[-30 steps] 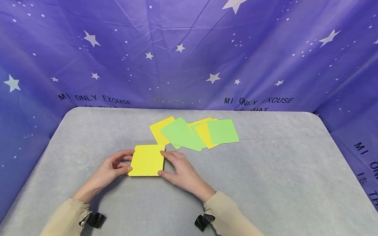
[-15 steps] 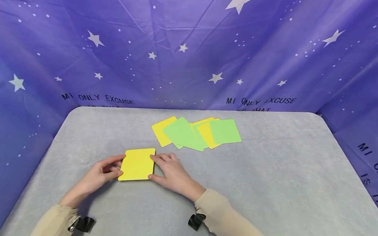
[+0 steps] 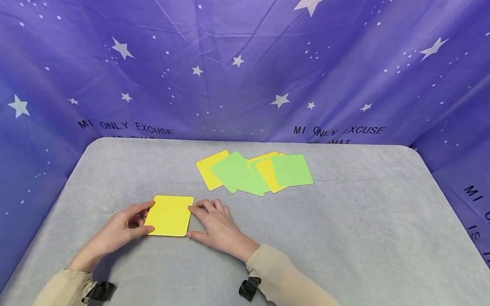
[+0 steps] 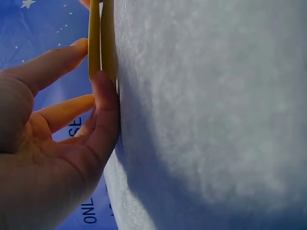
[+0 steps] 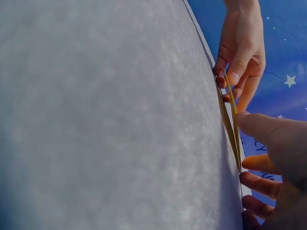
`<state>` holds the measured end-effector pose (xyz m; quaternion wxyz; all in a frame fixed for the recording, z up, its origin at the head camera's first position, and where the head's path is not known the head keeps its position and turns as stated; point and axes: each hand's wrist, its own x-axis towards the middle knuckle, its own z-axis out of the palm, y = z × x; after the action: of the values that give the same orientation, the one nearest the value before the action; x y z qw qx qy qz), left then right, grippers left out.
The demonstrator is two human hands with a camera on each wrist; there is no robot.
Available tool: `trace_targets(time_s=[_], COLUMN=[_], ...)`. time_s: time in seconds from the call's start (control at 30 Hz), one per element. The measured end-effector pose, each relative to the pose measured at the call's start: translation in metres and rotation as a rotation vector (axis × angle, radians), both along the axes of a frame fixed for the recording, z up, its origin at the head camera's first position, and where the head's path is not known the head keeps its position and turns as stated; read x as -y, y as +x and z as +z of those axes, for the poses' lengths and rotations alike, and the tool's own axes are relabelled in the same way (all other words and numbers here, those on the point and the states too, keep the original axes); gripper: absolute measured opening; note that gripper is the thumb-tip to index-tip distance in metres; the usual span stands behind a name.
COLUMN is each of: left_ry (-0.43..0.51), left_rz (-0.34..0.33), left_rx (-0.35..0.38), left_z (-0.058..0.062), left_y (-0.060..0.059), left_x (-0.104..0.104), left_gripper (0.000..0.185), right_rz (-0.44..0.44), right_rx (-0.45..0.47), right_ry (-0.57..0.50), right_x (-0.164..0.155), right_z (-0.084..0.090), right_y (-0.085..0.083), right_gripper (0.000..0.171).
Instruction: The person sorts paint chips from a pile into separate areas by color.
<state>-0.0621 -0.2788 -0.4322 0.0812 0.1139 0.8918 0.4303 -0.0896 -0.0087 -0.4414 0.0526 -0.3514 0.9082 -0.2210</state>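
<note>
On the near-left part of the grey table (image 3: 349, 234), pinching a yellow card (image 3: 168, 215) by both side edges: left hand (image 3: 119, 229) with thumb and fingers curled at its left edge, right hand (image 3: 217, 226) likewise at its right. Lying beyond, well apart, a fan of yellow and green cards (image 3: 254, 172).

A plain yellow card (image 3: 168, 215) lies on the grey desk (image 3: 349, 234); farther off, a spread of yellow and light green cards (image 3: 254, 172). The backdrop cloth (image 3: 234, 54) is purple-blue with white stars, dots and black lettering; the sleeves (image 3: 287, 286) are beige
</note>
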Motion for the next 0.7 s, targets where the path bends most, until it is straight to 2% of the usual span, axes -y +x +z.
trace_targets(time_s=[0.07,0.17,0.4,0.7], left_ry=[-0.057,-0.093,-0.066,-0.069], left_rz=[0.011,0.018,0.023,0.018], left_rx=[-0.021,-0.025,-0.026,-0.131], left_z=[0.001,0.003,0.005,0.005], left_y=[0.001,0.003,0.003,-0.002], left_x=[0.000,0.000,0.000,-0.007], left_gripper=[0.057,0.054,0.047,0.039], right_rz=[0.004,0.006,0.002,-0.047], right_rx=[0.003,0.011,0.042,0.079], right_ry=[-0.002,-0.009,-0.058,-0.176], right_x=[0.000,-0.001,-0.006,-0.028], right_z=[0.000,-0.001,0.002,0.007], right_y=[0.000,0.000,0.000,-0.008], right_gripper=[0.060,0.060,0.058,0.053])
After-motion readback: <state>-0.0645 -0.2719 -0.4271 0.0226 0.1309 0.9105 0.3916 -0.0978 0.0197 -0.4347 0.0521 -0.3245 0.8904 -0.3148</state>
